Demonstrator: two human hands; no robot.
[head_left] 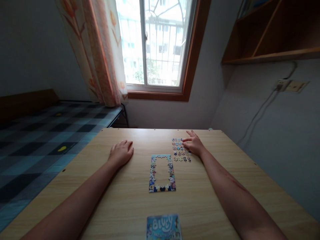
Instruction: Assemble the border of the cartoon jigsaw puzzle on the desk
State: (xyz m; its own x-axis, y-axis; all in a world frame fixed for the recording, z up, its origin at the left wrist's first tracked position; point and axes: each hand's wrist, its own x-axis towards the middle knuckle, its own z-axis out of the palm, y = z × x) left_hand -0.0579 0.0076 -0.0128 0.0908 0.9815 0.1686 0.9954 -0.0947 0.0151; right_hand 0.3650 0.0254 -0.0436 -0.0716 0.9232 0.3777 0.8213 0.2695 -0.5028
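The joined border of a jigsaw puzzle lies on the wooden table, a bare rectangle of tabletop inside it. To its upper right, loose puzzle pieces are spread in rough rows. My right hand is over the right side of these rows with fingers apart, a fingertip at or just above a piece; whether it touches cannot be made out. On the table left of the border rests my left hand, palm down, fingers loosely bent and holding nothing. A blue Bluey box or card sits at the near edge of view.
A bed with a checked cover stands left of the table. Behind are a window and a flowered curtain. On the right wall are a wooden shelf and an outlet with a hanging cable.
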